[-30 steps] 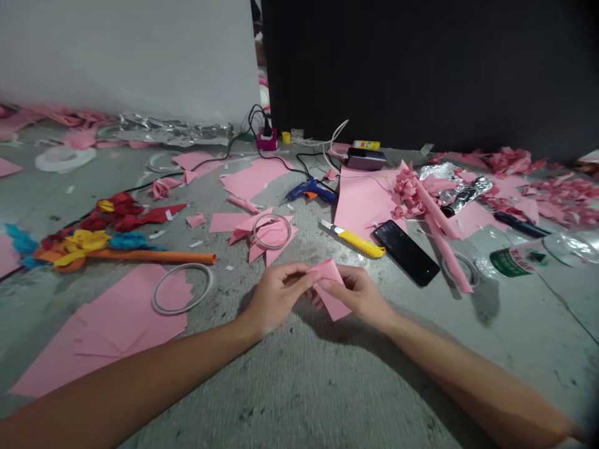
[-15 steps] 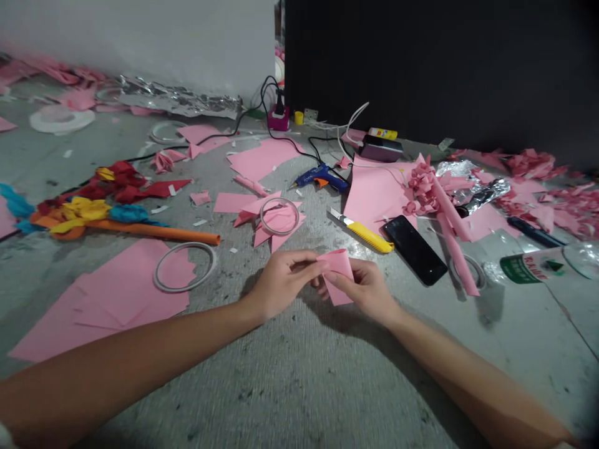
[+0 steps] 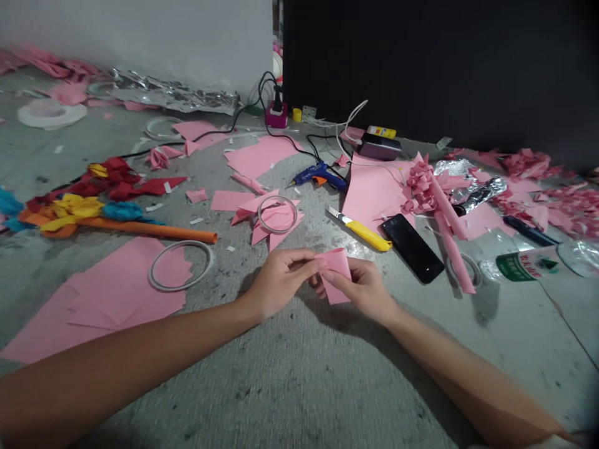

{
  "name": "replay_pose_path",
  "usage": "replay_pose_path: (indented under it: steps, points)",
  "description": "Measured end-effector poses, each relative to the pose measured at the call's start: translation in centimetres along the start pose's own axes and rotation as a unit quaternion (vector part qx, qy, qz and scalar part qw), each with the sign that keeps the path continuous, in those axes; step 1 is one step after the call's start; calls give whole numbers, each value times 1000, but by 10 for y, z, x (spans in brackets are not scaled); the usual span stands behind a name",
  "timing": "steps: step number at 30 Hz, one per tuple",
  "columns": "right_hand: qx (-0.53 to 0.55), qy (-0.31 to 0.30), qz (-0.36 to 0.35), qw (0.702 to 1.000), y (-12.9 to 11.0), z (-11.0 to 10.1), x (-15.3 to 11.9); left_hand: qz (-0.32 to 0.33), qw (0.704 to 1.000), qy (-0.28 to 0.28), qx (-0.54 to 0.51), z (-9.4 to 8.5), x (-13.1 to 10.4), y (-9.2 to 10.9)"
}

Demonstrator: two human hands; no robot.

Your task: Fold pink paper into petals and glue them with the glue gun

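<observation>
A small folded piece of pink paper (image 3: pixel 337 290) is held between my two hands, just above the grey floor (image 3: pixel 299 380). My left hand (image 3: pixel 283 280) pinches its upper left edge between thumb and fingers. On its right side my right hand (image 3: pixel 362 287) grips it, the thumb across the front and the fingers partly hidden behind. Beyond the hands lie folded pink pieces under a tape ring (image 3: pixel 296 215), and a yellow cutter (image 3: pixel 367 235) with its blade out.
Pink sheets (image 3: pixel 116 280) and an orange paper stem (image 3: pixel 187 234) lie left. A blue glue gun (image 3: pixel 318 176) with a cord sits ahead. At the right are a phone (image 3: pixel 412 248), pink paper tubes (image 3: pixel 453 255) and a plastic bottle (image 3: pixel 538 263). A black panel (image 3: pixel 421 68) stands behind.
The view has shifted slightly, so the floor objects appear a little further left. Both hands keep the same grip on the folded pink paper.
</observation>
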State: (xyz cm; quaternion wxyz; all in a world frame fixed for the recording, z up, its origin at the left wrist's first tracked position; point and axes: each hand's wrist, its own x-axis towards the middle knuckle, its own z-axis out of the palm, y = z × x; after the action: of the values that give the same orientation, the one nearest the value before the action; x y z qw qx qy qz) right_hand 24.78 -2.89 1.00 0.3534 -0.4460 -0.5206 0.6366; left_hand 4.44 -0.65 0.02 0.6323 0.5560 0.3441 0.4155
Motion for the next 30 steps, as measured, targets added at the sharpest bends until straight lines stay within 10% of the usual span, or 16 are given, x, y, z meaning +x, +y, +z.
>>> replay_pose_path:
  steps: [30]
  points:
    - [-55,80,-76,992,6,-7,1,8,994,15,104,-4,-3,-3]
